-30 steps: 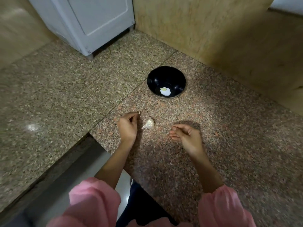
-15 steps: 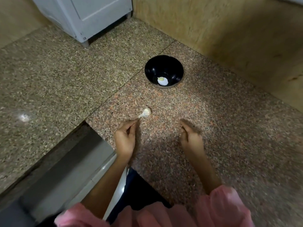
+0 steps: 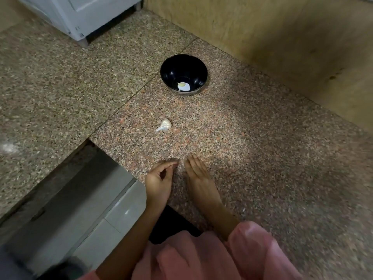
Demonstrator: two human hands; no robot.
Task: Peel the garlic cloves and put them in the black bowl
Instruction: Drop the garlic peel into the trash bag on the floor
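Lying unpeeled at 12 o'clock of both hands, the garlic clove [image 3: 165,125] sat loose on the worktop [image 3: 252,148]. Left hand [image 3: 159,178] pinched emptily; right hand [image 3: 198,176] lay flat. Black bowl [image 3: 183,74] stood beyond. Risk: the clove skidding if grasped carelessly.

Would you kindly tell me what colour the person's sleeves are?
The sleeves are pink, seen at the bottom of the head view, the only view.
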